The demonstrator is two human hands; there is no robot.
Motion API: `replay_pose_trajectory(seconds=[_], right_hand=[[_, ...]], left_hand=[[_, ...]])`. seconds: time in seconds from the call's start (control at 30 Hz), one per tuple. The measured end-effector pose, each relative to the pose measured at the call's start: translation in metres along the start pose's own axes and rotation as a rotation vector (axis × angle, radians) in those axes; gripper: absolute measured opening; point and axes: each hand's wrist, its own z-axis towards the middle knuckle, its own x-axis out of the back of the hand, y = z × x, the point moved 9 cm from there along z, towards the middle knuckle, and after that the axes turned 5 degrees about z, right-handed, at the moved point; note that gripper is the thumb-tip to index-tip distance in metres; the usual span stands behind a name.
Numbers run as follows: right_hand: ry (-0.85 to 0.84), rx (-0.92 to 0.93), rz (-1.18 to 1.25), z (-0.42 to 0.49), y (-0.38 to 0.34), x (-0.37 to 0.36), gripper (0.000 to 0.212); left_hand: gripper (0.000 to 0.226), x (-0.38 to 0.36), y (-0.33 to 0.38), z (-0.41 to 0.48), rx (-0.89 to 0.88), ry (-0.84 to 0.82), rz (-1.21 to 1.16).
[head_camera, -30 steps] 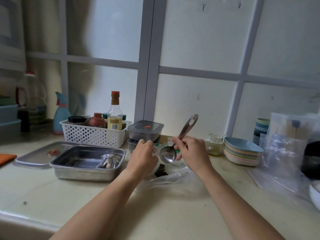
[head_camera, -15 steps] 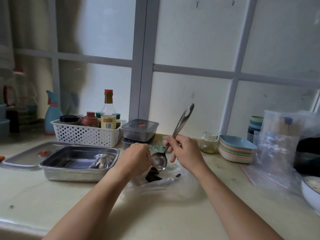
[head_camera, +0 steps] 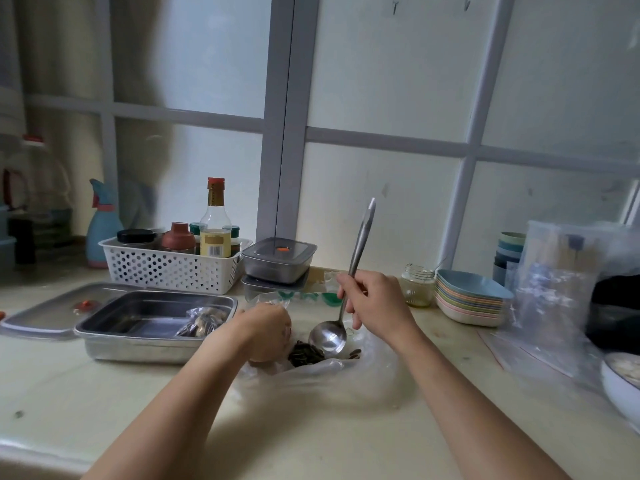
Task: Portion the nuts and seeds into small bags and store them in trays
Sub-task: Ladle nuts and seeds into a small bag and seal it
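**A:** Where are the seeds?

**B:** I see a dark heap of seeds [head_camera: 306, 354] in the mouth of the clear plastic bag [head_camera: 332, 375] lying on the counter [head_camera: 104, 403], between my two hands. A second ago the spoon [head_camera: 328, 336] was held up level in front of me; now its bowl is lowered to the heap, handle nearly upright. I judge I'm dipping for another scoop.

**A:** And the hands?

**B:** My right hand [head_camera: 375, 301] is closed around the spoon's handle. My left hand [head_camera: 268, 329] is curled on crumpled plastic at the bag's edge, apparently holding it open or holding a small bag; I can't tell which.

**A:** Anything stored yet?

**B:** One filled small bag [head_camera: 202, 320] sits in the steel tray [head_camera: 156, 344], just left of my hand. Its contents are blurred. On the right, the white bowl [head_camera: 620, 386] is cut off by the frame edge.
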Motion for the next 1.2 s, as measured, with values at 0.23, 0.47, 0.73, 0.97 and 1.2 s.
replay_pose_trajectory(seconds=[0.23, 0.47, 0.73, 0.97, 1.2], right_hand=[[-0.023, -0.023, -0.061, -0.001, -0.005, 0.004, 0.043], [-0.094, -0.213, -0.059, -0.005, 0.018, -0.002, 0.037], [-0.073, -0.417, 0.016, -0.008, 0.052, -0.001, 0.038], [-0.060, -0.524, 0.189, -0.011, 0.068, -0.004, 0.038], [-0.126, -0.621, 0.392, -0.015, 0.075, -0.013, 0.039]], left_hand=[[0.025, 0.005, 0.005, 0.002, 0.008, 0.068, 0.031], [0.020, 0.007, 0.005, 0.005, 0.047, 0.193, -0.025], [0.018, 0.030, 0.022, 0.002, -0.012, 0.476, -0.163], [0.010, 0.041, 0.034, -0.003, -0.076, 0.624, -0.275], [0.006, 0.040, 0.031, -0.002, -0.040, 0.690, -0.378]])
